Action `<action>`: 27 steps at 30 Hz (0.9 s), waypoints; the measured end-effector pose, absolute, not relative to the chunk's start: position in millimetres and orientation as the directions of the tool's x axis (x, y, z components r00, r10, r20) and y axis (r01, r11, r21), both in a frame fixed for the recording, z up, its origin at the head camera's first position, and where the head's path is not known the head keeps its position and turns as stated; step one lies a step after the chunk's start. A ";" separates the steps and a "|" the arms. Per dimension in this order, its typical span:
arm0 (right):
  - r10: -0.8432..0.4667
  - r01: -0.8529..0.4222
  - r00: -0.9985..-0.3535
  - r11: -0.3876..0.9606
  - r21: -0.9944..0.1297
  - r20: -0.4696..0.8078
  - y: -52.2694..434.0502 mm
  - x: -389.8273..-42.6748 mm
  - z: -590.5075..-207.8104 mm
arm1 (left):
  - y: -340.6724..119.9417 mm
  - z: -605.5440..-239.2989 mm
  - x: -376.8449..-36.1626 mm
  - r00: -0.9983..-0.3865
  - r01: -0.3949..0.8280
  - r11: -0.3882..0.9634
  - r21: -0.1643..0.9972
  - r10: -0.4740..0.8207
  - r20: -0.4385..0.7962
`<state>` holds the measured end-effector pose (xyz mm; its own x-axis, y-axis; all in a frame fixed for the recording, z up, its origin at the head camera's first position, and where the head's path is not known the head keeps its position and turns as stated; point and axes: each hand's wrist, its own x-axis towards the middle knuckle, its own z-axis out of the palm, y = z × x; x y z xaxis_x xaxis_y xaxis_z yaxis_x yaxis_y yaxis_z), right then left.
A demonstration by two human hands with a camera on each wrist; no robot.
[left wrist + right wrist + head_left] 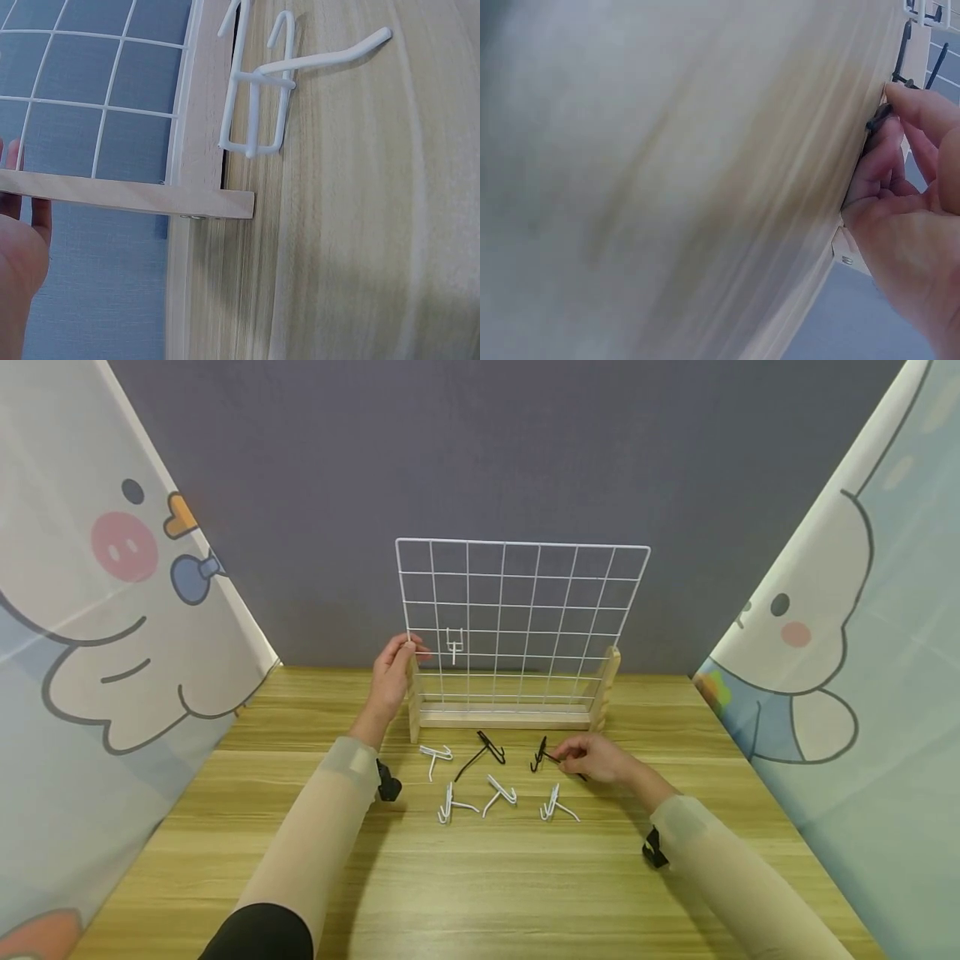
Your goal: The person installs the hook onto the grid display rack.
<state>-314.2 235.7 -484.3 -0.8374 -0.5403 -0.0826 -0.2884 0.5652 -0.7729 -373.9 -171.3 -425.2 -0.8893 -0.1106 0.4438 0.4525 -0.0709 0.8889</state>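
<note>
A white wire grid stands upright in a wooden stand, with one white hook hanging on its left part. My left hand grips the stand's left post near its top, fingers reaching behind it. Low at the table, my right hand pinches the stem of a black hook between thumb and fingertips. In the right wrist view the fingers partly cover that black hook. Left of it lies a second black hook.
Several white hooks lie loose before the stand: one near its left post, others farther forward, including a left one, a middle one and a right one. A grey panel rises behind the wooden table.
</note>
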 end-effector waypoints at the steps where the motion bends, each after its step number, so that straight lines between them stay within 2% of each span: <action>1: -0.534 -0.284 -0.841 0.572 -0.770 -0.087 235.5 -313.8 -483.9 | -171.2 -425.2 -374.2 -0.890 0.452 -0.073 0.889 -0.109 0.443; 10: -0.481 -0.225 -0.871 0.576 -0.786 -0.104 236.3 -309.0 -480.0 | -171.4 -425.4 -374.3 -0.892 0.447 -0.058 0.892 -0.104 0.440; 15: -0.474 -0.190 -0.876 0.509 -0.840 -0.089 236.4 -307.4 -475.9 | -171.1 -425.0 -373.0 -0.893 0.445 -0.055 0.894 -0.109 0.438; 20: -0.431 -0.170 -0.902 0.428 -0.888 -0.035 234.4 -304.6 -466.7 | -171.0 -425.5 -374.1 -0.891 0.449 -0.070 0.891 -0.106 0.441; 27: -0.316 -0.167 -0.948 0.382 -0.909 0.042 232.3 -299.9 -455.0 | -171.7 -426.5 -375.1 -0.890 0.453 -0.085 0.888 -0.103 0.444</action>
